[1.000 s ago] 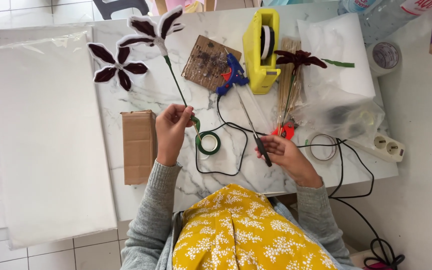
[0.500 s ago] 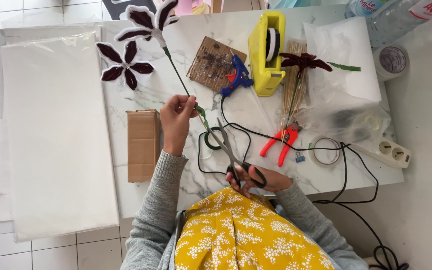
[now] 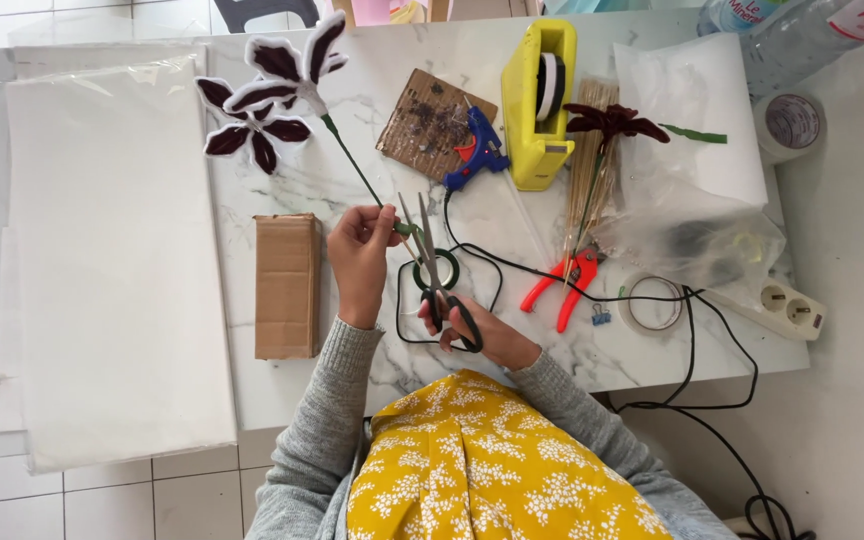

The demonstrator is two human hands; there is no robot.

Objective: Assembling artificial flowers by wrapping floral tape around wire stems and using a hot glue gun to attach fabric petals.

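— Where are you working?

— At a white marble-patterned bench (image 3: 552, 360) over a pale tiled floor, with a big sheet of white paper (image 3: 112, 260) well off to the side of my left grip.

— What's in each grip?

— My left hand (image 3: 362, 255) is clamped on the lower end of a thin green wire stem (image 3: 352, 160). The stem's long axis runs up and away from that grip to a dark purple, white-edged fabric flower (image 3: 287, 65). My right hand (image 3: 472, 330) has its fingers through the black handles of steel scissors (image 3: 437, 275). The blades are parted, pointing away from me, tips just beside my left fingers and the stem end. So the right grip is nearer the cut point; the left only steadies.

— And a roll of green tape?

— A green tape roll (image 3: 449, 272) lies just under the blades.

— Any packages?

— A plain brown cardboard box (image 3: 287, 285) sits just outside my left grip. Beyond the scissors are a yellow tape dispenser (image 3: 542, 110) and a blue glue gun (image 3: 474, 158). Red pliers (image 3: 562, 290) lie past my right grip.
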